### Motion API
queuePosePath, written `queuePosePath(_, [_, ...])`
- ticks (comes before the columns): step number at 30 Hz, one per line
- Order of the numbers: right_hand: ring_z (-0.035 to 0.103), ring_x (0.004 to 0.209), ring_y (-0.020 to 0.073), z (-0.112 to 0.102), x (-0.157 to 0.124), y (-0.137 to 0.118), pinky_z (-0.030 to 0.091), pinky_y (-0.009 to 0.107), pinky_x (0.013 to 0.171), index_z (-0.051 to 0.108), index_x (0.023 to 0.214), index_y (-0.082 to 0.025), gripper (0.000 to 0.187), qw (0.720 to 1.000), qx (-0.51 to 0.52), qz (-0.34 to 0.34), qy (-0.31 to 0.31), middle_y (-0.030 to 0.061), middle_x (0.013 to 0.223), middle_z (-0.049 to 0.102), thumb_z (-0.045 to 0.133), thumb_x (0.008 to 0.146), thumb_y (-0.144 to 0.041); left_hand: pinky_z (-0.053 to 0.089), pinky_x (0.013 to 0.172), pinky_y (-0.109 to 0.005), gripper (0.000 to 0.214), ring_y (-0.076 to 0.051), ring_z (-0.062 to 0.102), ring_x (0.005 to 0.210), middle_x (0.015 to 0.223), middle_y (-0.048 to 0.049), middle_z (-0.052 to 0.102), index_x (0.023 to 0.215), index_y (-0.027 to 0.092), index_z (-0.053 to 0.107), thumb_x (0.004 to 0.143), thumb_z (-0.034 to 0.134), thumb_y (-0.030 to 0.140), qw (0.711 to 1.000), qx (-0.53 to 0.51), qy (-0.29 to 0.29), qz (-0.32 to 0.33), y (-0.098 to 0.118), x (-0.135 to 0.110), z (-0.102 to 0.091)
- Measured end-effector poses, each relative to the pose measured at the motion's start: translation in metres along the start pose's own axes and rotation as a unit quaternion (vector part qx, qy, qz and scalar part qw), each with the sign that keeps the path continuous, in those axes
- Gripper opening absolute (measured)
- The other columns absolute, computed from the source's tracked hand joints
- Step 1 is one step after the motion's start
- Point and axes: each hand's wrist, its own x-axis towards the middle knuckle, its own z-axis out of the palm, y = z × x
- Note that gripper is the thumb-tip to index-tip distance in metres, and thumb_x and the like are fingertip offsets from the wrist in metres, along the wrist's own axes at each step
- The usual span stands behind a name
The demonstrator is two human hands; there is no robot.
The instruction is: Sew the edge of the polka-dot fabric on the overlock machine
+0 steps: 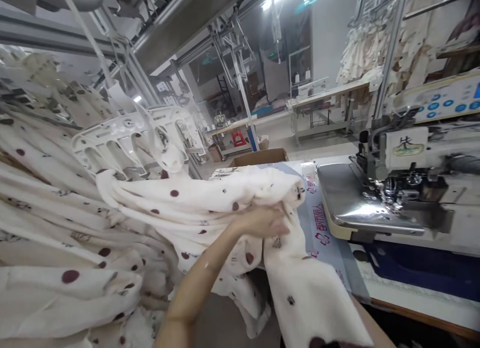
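A cream, soft-looking garment (210,188) with dark brown dots and small paw prints stretches from the hanger rack to the sewing table. My left hand (264,222) lies against its right part. The fingers point right and are smeared by motion, so their grip is unclear. A tube-like piece of the same cloth (303,283), perhaps a sleeve or leg, hangs toward the lower right. Beside it shows a strip of my right forearm (369,320), while the cloth hides my right hand.
An overlock sewing machine (405,163) with a shiny metal plate (360,193) stands at right. A white plastic hanger frame (138,143) holds cloth at left, near more dotted garments (56,228). Behind the garment is a cardboard box (258,157). Metal rails (180,30) run overhead.
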Motion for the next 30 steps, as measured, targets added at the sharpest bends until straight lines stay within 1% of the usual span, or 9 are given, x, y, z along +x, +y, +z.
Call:
queuePosePath(2, [0.064,0.08,0.025,-0.004,0.005,-0.023,0.054,0.034,0.071,0.07,0.091,-0.022,0.056,0.998,0.048,0.027,-0.006,0.0082,0.093,0.068,0.07,0.063,-0.07,0.038,0.109,-0.041,0.074,-0.029,0.043,0.131,0.146,-0.0105,0.042,0.142,0.017,0.036,0.081,0.065,0.046,0.999,-0.012,-0.011,0.044,0.028,-0.032,0.024])
queuePosePath(3, [0.064,0.082,0.0239,-0.005,0.008,-0.035,0.054,0.033,0.071,0.069,0.094,-0.022,0.053,0.997,0.069,0.041,-0.014,0.0077,0.095,0.068,0.071,0.065,-0.066,0.037,0.109,-0.045,0.085,-0.031,0.038,0.135,0.151,-0.0123,0.031,0.148,0.019,0.024,0.079,0.066,0.046,0.998,-0.017,0.029,0.05,0.042,-0.045,0.037])
queuePosePath(7, [0.061,0.095,0.0255,-0.009,0.008,-0.078,0.053,0.033,0.076,0.066,0.11,-0.021,0.057,0.99,0.127,0.042,-0.05,0.0095,0.109,0.064,0.065,0.074,-0.064,0.035,0.11,-0.047,0.077,-0.035,0.028,0.139,0.151,-0.0236,0.025,0.145,0.005,0.025,0.078,0.06,0.023,0.986,0.002,0.154,0.064,0.074,-0.053,0.072])
queuePosePath(13, [0.059,0.105,0.02,-0.036,-0.004,-0.1,0.05,0.024,0.085,0.047,0.132,-0.021,0.076,0.994,-0.045,-0.052,-0.089,0.0067,0.118,0.061,0.079,0.069,-0.048,0.05,0.092,-0.036,0.039,-0.023,0.063,0.103,0.114,-0.0088,0.065,0.124,0.016,0.051,0.085,0.048,0.019,0.983,-0.071,0.151,0.08,0.085,-0.027,0.045])
queuePosePath(16, [0.063,0.097,0.0185,-0.05,-0.005,-0.112,0.052,0.024,0.082,0.05,0.129,-0.02,0.06,0.979,-0.146,-0.102,-0.099,0.0061,0.113,0.064,0.068,0.08,-0.049,0.051,0.085,-0.036,0.027,-0.024,0.063,0.097,0.103,-0.0084,0.066,0.098,0.015,0.058,0.074,0.048,0.009,0.983,-0.023,0.172,0.059,0.09,-0.023,0.034])
queuePosePath(19, [0.066,0.082,0.0131,-0.058,-0.005,-0.13,0.053,0.021,0.077,0.058,0.118,-0.024,0.031,0.902,-0.32,-0.287,-0.036,0.0008,0.103,0.067,0.053,0.091,-0.039,0.044,0.099,-0.039,0.049,-0.028,0.048,0.123,0.13,-0.015,0.052,0.113,0.011,0.051,0.065,0.052,0.006,0.975,0.0,0.197,0.107,0.098,-0.01,0.025])
queuePosePath(22, [0.065,0.087,0.0112,-0.06,-0.002,-0.146,0.051,0.018,0.078,0.062,0.108,-0.03,0.023,0.799,-0.419,-0.431,0.027,-0.004,0.102,0.067,0.049,0.09,-0.029,0.046,0.096,-0.038,0.072,-0.027,0.054,0.117,0.127,-0.0149,0.055,0.138,0.011,0.031,0.072,0.059,0.016,0.979,-0.025,0.132,0.15,0.107,0.014,0.013])
queuePosePath(26, [0.063,0.084,0.0069,-0.066,0.003,-0.15,0.049,0.013,0.073,0.058,0.107,-0.033,0.021,0.774,-0.43,-0.458,0.079,-0.0084,0.097,0.065,0.048,0.091,-0.025,0.047,0.083,-0.035,0.018,-0.021,0.064,0.079,0.079,-0.0018,0.066,0.098,0.017,0.059,0.081,0.054,0.02,0.99,0.008,0.073,0.12,0.11,0.041,0.004])
queuePosePath(30, [0.061,0.086,0.0086,-0.066,-0.001,-0.135,0.047,0.015,0.079,0.054,0.102,-0.027,0.01,0.756,-0.41,-0.481,0.171,-0.0038,0.096,0.063,0.052,0.092,-0.028,0.044,0.074,-0.027,0.004,-0.016,0.059,0.071,0.07,0.0013,0.061,0.076,0.018,0.055,0.078,0.052,0.015,0.989,0.008,0.112,0.099,0.105,0.046,0.001])
